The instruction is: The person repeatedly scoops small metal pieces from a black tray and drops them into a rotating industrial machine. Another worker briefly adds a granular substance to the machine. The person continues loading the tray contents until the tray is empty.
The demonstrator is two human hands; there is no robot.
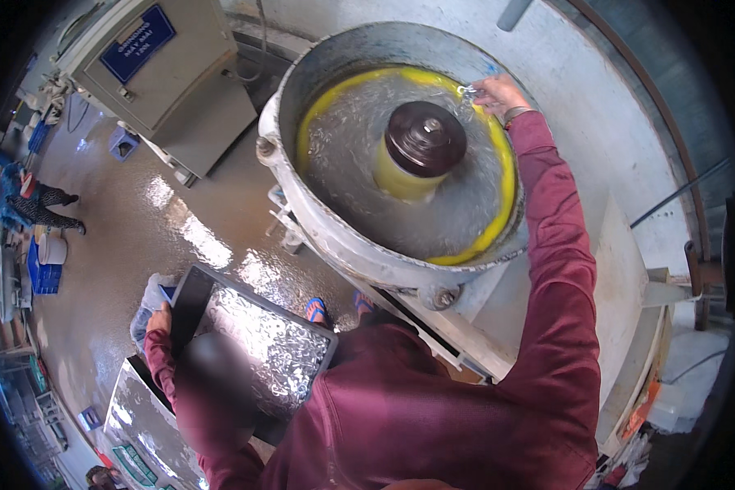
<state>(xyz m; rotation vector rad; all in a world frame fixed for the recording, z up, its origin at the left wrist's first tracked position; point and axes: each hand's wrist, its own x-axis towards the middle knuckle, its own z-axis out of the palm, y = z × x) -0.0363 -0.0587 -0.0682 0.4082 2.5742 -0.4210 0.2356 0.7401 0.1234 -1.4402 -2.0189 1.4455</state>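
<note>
My right hand (500,91) reaches to the far right inside of a large round tub (318,69), its fingers closed on a few small shiny metal parts (468,91). Below it, a yellow-lined channel (498,163) holds a grey mass of similar parts, ringed around a yellow post with a dark round cap (425,135). On the left, my left hand (159,318) grips the edge of a dark rectangular bin (194,294). Many small silvery metal pieces (278,343) fill the bin, which tilts against my body. A blurred patch covers part of my left arm and the bin.
A grey machine cabinet (180,106) with a blue sign stands at the far left of the tub. The floor (122,237) is wet and shiny. Another person (37,200) is at the far left, near a blue crate (45,273) and a white bucket (53,248).
</note>
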